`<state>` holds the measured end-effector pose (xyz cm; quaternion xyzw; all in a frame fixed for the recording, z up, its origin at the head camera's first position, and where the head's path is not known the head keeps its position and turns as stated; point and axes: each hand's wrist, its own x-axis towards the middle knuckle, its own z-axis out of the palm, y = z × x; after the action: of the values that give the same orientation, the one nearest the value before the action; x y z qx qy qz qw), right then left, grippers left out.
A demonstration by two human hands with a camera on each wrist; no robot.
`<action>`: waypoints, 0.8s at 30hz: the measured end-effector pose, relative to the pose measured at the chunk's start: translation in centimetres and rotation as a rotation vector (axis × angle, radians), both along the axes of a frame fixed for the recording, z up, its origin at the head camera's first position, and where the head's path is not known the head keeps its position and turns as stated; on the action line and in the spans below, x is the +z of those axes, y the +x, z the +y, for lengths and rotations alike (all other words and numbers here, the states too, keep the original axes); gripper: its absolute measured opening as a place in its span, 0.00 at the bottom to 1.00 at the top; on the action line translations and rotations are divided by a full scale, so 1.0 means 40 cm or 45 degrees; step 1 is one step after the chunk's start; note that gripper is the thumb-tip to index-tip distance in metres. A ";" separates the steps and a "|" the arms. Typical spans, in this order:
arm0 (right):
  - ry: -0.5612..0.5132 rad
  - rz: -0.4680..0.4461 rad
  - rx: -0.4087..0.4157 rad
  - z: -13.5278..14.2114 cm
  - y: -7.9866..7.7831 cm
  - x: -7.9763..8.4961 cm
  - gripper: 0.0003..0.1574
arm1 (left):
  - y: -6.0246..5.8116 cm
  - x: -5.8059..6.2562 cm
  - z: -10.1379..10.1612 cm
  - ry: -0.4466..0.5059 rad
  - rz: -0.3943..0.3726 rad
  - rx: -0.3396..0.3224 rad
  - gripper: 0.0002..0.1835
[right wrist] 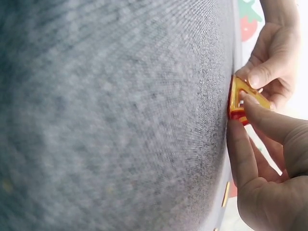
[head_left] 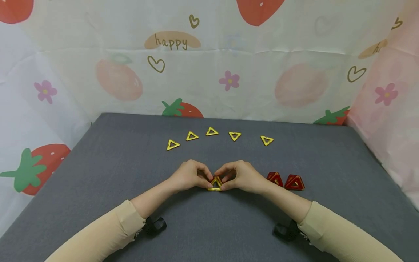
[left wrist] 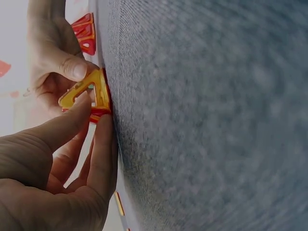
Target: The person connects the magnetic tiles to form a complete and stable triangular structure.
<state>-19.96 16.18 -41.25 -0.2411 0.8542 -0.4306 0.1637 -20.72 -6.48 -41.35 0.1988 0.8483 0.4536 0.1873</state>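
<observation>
Both hands meet at a small hollow yellow triangle [head_left: 214, 189] near the middle of the grey table. My left hand [head_left: 190, 177] pinches its left side between thumb and fingers, while my right hand [head_left: 243, 178] pinches the right side. In the wrist views the yellow triangle [left wrist: 103, 91] stands tilted, with red pieces [right wrist: 237, 114] against its edges, low at the cloth. Fingers partly hide these red pieces. Just past the right wrist lie two red pyramid-like shapes, one [head_left: 275, 178] partly behind the forearm and one [head_left: 295, 182] in plain sight.
Several flat yellow triangles lie in a loose arc beyond the hands, from one at the left [head_left: 172, 145] to one at the right [head_left: 266, 140]. A printed cloth backdrop [head_left: 209, 83] rises behind the table's far edge. Black wrist cameras [head_left: 155, 226] hang under both forearms.
</observation>
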 end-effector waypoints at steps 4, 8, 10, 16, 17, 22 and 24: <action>0.009 -0.001 -0.004 -0.003 0.001 0.002 0.22 | 0.001 -0.002 0.001 -0.007 0.006 -0.018 0.09; 0.009 -0.001 0.002 -0.003 0.000 0.000 0.22 | 0.000 -0.003 0.001 -0.002 -0.004 -0.022 0.09; 0.006 0.000 0.013 -0.002 0.000 -0.001 0.23 | 0.000 -0.003 0.001 -0.003 -0.009 -0.022 0.09; -0.005 0.007 0.045 0.000 -0.003 -0.004 0.23 | 0.000 0.000 0.001 -0.018 -0.020 -0.020 0.10; -0.007 0.007 0.048 0.001 -0.003 -0.004 0.23 | 0.000 0.000 0.000 -0.017 -0.022 -0.021 0.10; -0.016 -0.004 0.057 0.003 -0.004 -0.003 0.23 | 0.000 0.000 0.002 -0.002 -0.045 -0.027 0.10; -0.018 -0.009 0.055 0.003 -0.004 -0.002 0.23 | -0.001 0.000 0.003 0.002 -0.055 -0.021 0.10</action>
<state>-20.12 16.29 -41.31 -0.2591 0.8452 -0.4337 0.1743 -20.77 -6.36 -41.36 0.1962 0.8421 0.4567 0.2092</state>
